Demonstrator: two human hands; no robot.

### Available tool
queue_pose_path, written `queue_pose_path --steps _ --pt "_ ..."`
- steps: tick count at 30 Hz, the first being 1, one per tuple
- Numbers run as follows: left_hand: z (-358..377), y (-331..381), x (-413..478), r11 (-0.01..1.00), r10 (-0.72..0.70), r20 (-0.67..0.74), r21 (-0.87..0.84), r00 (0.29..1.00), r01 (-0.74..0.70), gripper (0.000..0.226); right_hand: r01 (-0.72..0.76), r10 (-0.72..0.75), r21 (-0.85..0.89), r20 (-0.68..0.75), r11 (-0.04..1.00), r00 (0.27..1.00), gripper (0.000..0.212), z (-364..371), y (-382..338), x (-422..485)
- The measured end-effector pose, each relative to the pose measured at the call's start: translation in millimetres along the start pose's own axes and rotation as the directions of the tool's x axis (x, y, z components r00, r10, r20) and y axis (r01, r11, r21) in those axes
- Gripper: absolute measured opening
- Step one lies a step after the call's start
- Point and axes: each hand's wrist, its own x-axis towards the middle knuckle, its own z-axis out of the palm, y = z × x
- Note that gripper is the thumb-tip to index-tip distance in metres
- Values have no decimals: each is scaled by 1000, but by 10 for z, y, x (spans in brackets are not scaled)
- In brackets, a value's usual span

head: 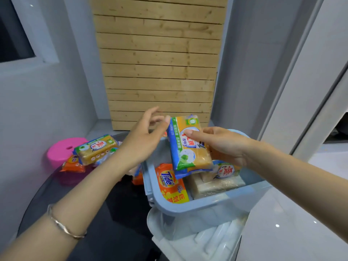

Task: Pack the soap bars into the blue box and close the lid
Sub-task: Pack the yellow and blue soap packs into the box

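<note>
The blue box point(207, 206) stands open at centre right, with several wrapped soap bars inside, among them an orange Tide bar point(170, 184) and a pale bar point(214, 185). My right hand point(224, 146) grips a yellow soap bar in blue-green wrap point(188, 147), tilted over the box. My left hand point(145, 140) is open beside that bar's left edge, thumb tip touching its top corner. More soap bars lie on the table to the left: a yellow one point(96, 149) on top of an orange one point(73, 165). A translucent lid point(197, 240) lies under the box's near side.
A pink round container point(60, 151) sits behind the left pile. The dark round table point(113, 213) carries everything. A slatted wooden panel point(160, 63) and grey walls stand behind. A white surface point(301, 213) lies at the right.
</note>
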Motion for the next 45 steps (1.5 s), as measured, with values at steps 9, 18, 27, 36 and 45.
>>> queue_pose_path --steps 9,18,27,36,45 --pt "-30 -401 -181 966 -260 73 22 963 259 52 -178 191 -169 64 969 979 27 420 354 173" --pt "-56 -505 -232 926 -307 154 -179 939 332 11 -166 216 -379 94 910 972 34 355 431 154" --pt "-436 -748 -123 935 -290 47 -200 956 294 45 16 -7 -366 24 931 1000 31 257 -126 104" --pt "-1203 -1320 135 982 -162 -90 86 983 170 35 248 -219 -433 116 867 969 30 749 -510 654" --pt "-1249 -1693 556 521 -139 406 806 903 -282 97 227 -209 -450 90 864 974 28 1018 -392 1166"
